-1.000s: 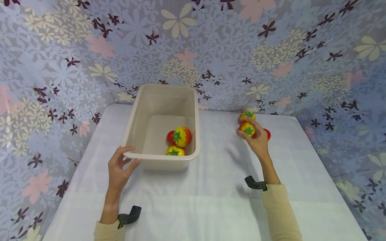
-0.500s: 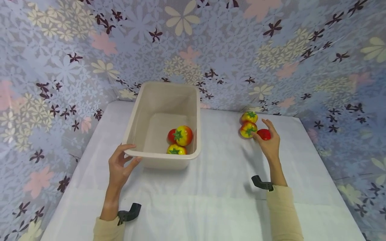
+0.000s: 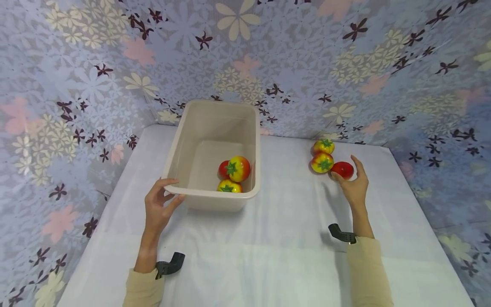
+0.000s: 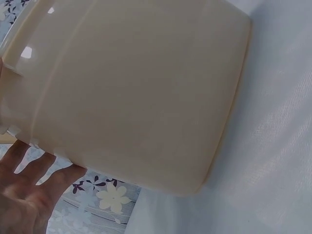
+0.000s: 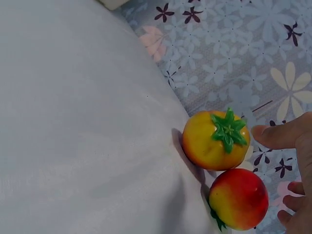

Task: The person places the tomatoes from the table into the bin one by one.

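My left hand [image 3: 158, 207] grips the near-left corner of a beige plastic bin [image 3: 215, 194], thumb and fingers on its rim. In the left wrist view the bin wall [image 4: 136, 97] fills most of the picture, with several fingers [image 4: 58, 180] along its edge. Inside the bin lie a red tomato [image 3: 223, 169] and two glossy yellow-red tomatoes [image 3: 240, 168] with green star-shaped leaves. My right hand [image 3: 356, 185] is spread around another red tomato [image 3: 343, 170] on the table, thumb tip at its near-left side. The right wrist view shows a yellow tomato [image 5: 209, 144] beside the thumb.
Just left of the red tomato, two yellow-red tomatoes stand one behind the other, the front tomato [image 3: 321, 163] and the rear tomato [image 3: 323, 146]. White cloth [image 3: 284, 213] covers the table. Flower-patterned walls [image 3: 291, 64] rise at the back and sides.
My right hand has moved right, away from the front yellow-red tomato and over to the red one. The left hand keeps its hold on the bin rim. The head view has shifted slightly.
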`<state>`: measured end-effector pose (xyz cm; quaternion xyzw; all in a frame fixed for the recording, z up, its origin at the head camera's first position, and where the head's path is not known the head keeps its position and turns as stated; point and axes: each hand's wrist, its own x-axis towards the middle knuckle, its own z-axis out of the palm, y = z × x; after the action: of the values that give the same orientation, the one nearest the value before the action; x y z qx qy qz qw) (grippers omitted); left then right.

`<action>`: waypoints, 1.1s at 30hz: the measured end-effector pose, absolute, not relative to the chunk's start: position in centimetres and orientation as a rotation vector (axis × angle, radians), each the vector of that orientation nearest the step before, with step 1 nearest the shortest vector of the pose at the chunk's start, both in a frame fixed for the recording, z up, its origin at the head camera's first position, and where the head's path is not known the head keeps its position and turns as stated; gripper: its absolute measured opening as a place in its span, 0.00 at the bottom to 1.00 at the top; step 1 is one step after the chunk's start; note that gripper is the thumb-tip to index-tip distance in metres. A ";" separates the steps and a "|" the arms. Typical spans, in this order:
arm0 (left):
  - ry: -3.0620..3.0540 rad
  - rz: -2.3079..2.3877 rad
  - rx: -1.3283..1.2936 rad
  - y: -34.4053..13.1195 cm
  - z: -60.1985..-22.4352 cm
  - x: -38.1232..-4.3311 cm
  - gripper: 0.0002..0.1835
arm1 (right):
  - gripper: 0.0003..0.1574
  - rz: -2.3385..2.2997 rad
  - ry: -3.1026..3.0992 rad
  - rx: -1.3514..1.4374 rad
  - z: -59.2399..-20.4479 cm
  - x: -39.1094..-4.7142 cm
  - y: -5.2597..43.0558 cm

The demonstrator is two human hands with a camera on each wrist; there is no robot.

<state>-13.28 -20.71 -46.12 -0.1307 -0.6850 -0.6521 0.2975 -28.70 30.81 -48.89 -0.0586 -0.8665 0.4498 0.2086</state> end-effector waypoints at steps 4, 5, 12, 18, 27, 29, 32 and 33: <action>-1.814 -1.732 -0.342 -20.5 -46.3 -13.2 0.26 | 0.50 1.246 -2.464 -0.228 -49.0 -28.6 31.1; -1.816 -1.729 -0.335 -20.6 -46.3 -13.2 0.26 | 0.50 1.243 -2.481 -0.242 -49.0 -28.5 31.1; -1.831 -1.723 -0.326 -20.5 -46.3 -13.4 0.24 | 0.51 1.202 -2.513 -0.244 -48.9 -28.7 31.5; -1.819 -1.726 -0.341 -20.5 -46.2 -13.5 0.26 | 0.50 1.199 -2.530 -0.270 -49.2 -28.9 31.8; -1.814 -1.740 -0.332 -20.3 -46.4 -13.5 0.27 | 0.48 1.247 -2.480 -0.262 -49.7 -29.3 32.2; -1.836 -1.719 -0.320 -20.4 -46.4 -13.5 0.26 | 0.47 1.248 -2.458 -0.284 -49.9 -29.3 32.3; -1.835 -1.706 -0.333 -20.4 -46.3 -13.5 0.25 | 0.45 1.232 -2.433 -0.298 -50.1 -29.6 32.4; -1.836 -1.701 -0.332 -20.4 -46.2 -13.4 0.25 | 0.44 1.230 -2.426 -0.294 -50.1 -29.7 32.4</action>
<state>-13.45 -20.44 -46.25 -0.1254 -0.6929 -0.6419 0.3034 -29.72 32.42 -50.14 -0.1053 -0.8686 0.4404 0.2014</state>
